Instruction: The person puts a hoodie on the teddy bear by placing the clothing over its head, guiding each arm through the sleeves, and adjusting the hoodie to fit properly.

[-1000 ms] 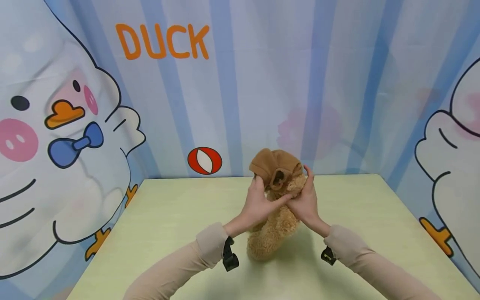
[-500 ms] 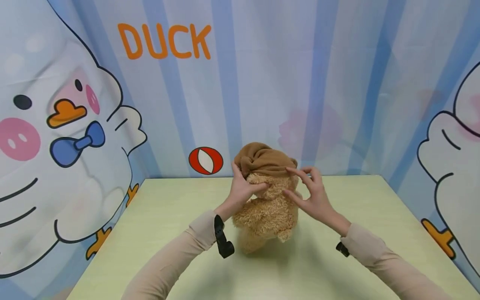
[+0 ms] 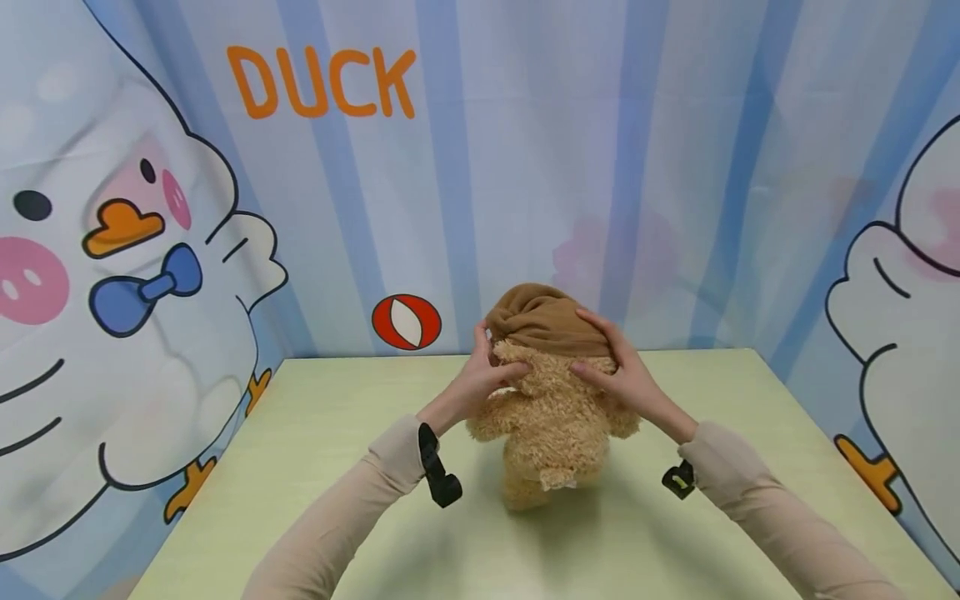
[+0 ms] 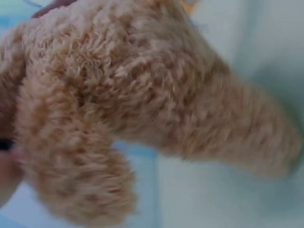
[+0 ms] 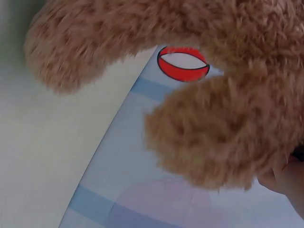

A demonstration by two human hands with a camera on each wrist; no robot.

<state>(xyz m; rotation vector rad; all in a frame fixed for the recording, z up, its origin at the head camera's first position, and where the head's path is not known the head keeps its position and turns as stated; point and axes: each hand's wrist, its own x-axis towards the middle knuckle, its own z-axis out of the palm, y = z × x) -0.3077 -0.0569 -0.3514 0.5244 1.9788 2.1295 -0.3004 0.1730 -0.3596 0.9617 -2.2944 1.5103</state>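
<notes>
A curly, tan stuffed animal (image 3: 558,417) is upright over the table in the head view, its back and short tail toward me. A soft brown hat (image 3: 547,321) covers the top of its head. My left hand (image 3: 476,382) grips the left side of the head, thumb on the fur at the back. On the other side, my right hand (image 3: 630,379) holds the head and the hat's lower edge between thumb and fingers. Both wrist views are filled by its furry arms and legs, such as the arm (image 5: 204,133) in the right one. The toy's face is hidden.
The pale green table (image 3: 360,467) reaches back to a striped blue curtain (image 3: 510,167) printed with ducks, a red ball and orange letters. Black straps (image 3: 438,471) circle both wrists.
The stuffed animal has turned so its back faces me, with the hat sitting over its head. My right hand let go briefly half a second ago and now grips the head again.
</notes>
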